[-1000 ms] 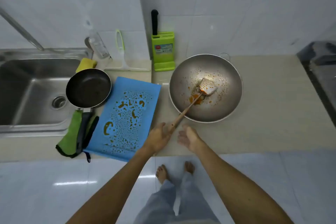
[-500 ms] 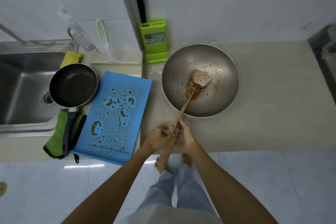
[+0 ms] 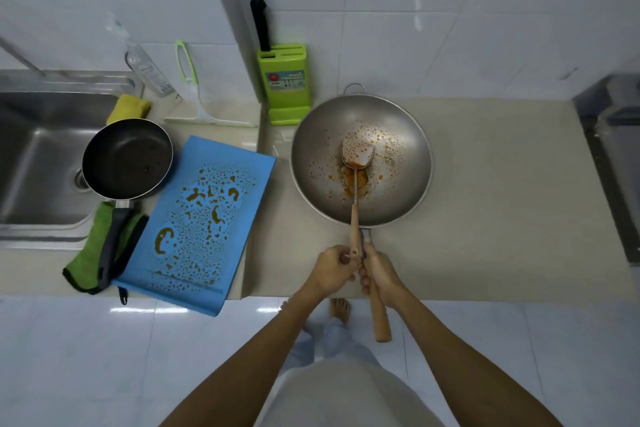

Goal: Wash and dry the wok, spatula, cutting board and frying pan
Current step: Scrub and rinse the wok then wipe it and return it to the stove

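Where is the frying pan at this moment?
In the head view it is on the left: the frying pan sits over the right rim of the sink, its handle lying on a green cloth, just left of the blue cutting board.

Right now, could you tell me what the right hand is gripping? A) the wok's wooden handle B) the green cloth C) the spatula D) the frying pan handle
A: the right hand curls round the wok's wooden handle, while the left hand pinches the spatula.

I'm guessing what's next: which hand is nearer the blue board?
Left. The left hand, holding the spatula, is right of the blue board; the right hand, gripping the wok handle, is farther right.
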`<state>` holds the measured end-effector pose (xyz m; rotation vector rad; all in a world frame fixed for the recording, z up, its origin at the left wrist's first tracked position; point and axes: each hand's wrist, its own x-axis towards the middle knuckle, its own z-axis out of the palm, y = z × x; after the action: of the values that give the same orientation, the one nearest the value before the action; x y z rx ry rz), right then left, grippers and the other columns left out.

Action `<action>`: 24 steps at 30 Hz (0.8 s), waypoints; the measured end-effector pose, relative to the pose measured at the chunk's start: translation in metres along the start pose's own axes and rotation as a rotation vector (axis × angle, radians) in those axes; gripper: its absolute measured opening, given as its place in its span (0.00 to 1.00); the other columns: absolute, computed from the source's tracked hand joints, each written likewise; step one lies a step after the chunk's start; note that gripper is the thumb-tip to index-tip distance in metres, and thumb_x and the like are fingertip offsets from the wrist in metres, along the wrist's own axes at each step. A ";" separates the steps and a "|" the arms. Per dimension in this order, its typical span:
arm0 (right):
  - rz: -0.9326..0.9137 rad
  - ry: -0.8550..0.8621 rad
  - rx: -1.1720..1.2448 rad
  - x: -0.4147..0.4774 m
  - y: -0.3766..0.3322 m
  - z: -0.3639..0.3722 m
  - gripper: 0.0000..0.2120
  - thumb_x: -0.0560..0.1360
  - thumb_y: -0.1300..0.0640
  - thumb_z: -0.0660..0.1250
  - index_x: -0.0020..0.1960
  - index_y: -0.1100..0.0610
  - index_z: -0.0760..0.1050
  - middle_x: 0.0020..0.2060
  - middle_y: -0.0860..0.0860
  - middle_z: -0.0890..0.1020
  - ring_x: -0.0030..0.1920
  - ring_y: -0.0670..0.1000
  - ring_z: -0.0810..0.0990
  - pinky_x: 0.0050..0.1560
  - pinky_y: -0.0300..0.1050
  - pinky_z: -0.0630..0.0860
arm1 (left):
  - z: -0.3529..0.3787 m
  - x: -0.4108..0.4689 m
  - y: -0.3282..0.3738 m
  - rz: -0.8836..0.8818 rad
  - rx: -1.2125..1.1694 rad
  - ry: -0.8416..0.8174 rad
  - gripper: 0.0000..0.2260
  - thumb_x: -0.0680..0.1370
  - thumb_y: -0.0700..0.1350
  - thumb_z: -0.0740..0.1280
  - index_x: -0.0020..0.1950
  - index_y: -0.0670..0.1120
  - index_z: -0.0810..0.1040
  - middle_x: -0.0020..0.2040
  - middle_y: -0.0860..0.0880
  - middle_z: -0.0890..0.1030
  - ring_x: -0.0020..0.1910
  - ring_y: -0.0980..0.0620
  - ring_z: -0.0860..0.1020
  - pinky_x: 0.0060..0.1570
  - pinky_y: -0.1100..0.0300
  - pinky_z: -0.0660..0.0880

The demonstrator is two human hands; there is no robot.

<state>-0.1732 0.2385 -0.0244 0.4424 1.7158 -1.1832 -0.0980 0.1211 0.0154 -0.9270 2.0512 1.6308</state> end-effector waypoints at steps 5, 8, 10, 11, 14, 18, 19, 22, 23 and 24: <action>0.063 0.003 -0.047 -0.011 -0.013 -0.018 0.27 0.81 0.34 0.53 0.42 0.58 0.72 0.25 0.51 0.71 0.21 0.49 0.66 0.24 0.39 0.65 | -0.003 -0.009 0.019 -0.002 0.004 -0.010 0.08 0.79 0.41 0.68 0.53 0.36 0.80 0.43 0.42 0.83 0.37 0.50 0.82 0.46 0.54 0.81; 0.070 -0.007 -0.075 -0.024 -0.028 -0.030 0.25 0.82 0.38 0.52 0.42 0.57 0.71 0.24 0.50 0.72 0.21 0.49 0.66 0.24 0.38 0.64 | -0.011 -0.020 0.030 -0.020 -0.024 -0.007 0.08 0.78 0.40 0.69 0.54 0.36 0.80 0.43 0.44 0.82 0.36 0.51 0.81 0.40 0.61 0.79; 0.053 -0.016 -0.091 -0.034 -0.036 -0.033 0.24 0.82 0.38 0.52 0.43 0.56 0.71 0.25 0.50 0.72 0.22 0.49 0.66 0.25 0.38 0.64 | -0.017 -0.028 0.033 -0.021 -0.045 0.014 0.09 0.78 0.40 0.69 0.55 0.36 0.80 0.43 0.43 0.82 0.37 0.50 0.81 0.40 0.60 0.80; 0.038 -0.022 -0.100 -0.039 -0.039 -0.033 0.24 0.82 0.38 0.52 0.43 0.56 0.71 0.25 0.50 0.72 0.22 0.49 0.66 0.24 0.38 0.64 | -0.019 -0.032 0.033 -0.008 -0.048 0.029 0.09 0.78 0.40 0.69 0.55 0.36 0.80 0.43 0.43 0.82 0.37 0.50 0.81 0.41 0.60 0.80; 0.001 -0.041 -0.128 -0.054 -0.044 -0.026 0.23 0.82 0.38 0.53 0.44 0.57 0.71 0.26 0.51 0.73 0.21 0.48 0.66 0.24 0.38 0.65 | -0.029 -0.052 0.031 0.025 -0.082 0.064 0.08 0.78 0.41 0.70 0.54 0.38 0.80 0.43 0.43 0.83 0.35 0.53 0.82 0.42 0.58 0.81; -0.037 -0.082 -0.161 -0.087 -0.048 -0.005 0.23 0.81 0.38 0.53 0.44 0.57 0.72 0.26 0.51 0.72 0.20 0.48 0.66 0.23 0.38 0.64 | -0.055 -0.091 0.020 0.059 -0.180 0.088 0.06 0.77 0.40 0.71 0.51 0.41 0.79 0.41 0.43 0.85 0.32 0.54 0.82 0.41 0.57 0.81; -0.046 -0.091 -0.170 -0.097 -0.049 0.003 0.23 0.81 0.39 0.54 0.44 0.57 0.72 0.26 0.51 0.73 0.20 0.48 0.66 0.23 0.38 0.64 | -0.063 -0.104 0.016 0.063 -0.219 0.092 0.05 0.76 0.40 0.71 0.51 0.40 0.79 0.41 0.42 0.85 0.32 0.53 0.82 0.42 0.56 0.82; -0.072 -0.114 -0.204 -0.129 -0.046 0.036 0.22 0.81 0.39 0.54 0.43 0.56 0.71 0.25 0.51 0.73 0.20 0.48 0.66 0.23 0.38 0.65 | -0.092 -0.147 -0.006 0.085 -0.313 0.130 0.04 0.75 0.38 0.71 0.49 0.41 0.80 0.39 0.43 0.84 0.30 0.51 0.81 0.40 0.56 0.81; -0.080 -0.120 -0.208 -0.139 -0.043 0.049 0.21 0.81 0.39 0.54 0.43 0.56 0.71 0.25 0.51 0.73 0.20 0.48 0.66 0.22 0.38 0.65 | -0.103 -0.161 -0.015 0.091 -0.326 0.143 0.04 0.75 0.38 0.71 0.49 0.42 0.80 0.38 0.44 0.84 0.30 0.51 0.81 0.39 0.57 0.81; -0.086 -0.128 -0.213 -0.149 -0.039 0.064 0.21 0.81 0.39 0.55 0.44 0.56 0.71 0.25 0.51 0.73 0.20 0.48 0.66 0.22 0.37 0.65 | -0.114 -0.175 -0.024 0.095 -0.334 0.158 0.04 0.75 0.37 0.71 0.49 0.42 0.80 0.37 0.45 0.83 0.30 0.51 0.81 0.38 0.57 0.81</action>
<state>-0.0997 0.1978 0.1192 0.1618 1.7404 -1.0514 0.0578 0.0561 0.1404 -1.1135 1.9832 2.0551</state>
